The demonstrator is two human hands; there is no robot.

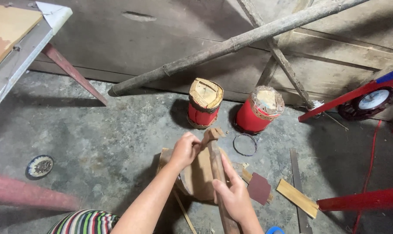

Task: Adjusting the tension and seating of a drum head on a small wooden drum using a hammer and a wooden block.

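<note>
- Gripping a wooden stick (217, 173) low on its shaft, right hand (235, 197) closed, steadying it upright over the floor (101, 143).
- Pinching its notched top, left hand (185, 149) curled shut, bracing it.

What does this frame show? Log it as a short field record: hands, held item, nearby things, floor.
left hand: shut on the top of the wooden stick
right hand: wrapped around the same stick lower down
stick: roughly upright, notched top end
under hands: wooden board on the floor
behind: two red drums, upright, side by side
near right hand: sandpaper piece, wire ring, bamboo strip
floor: grey concrete
</note>
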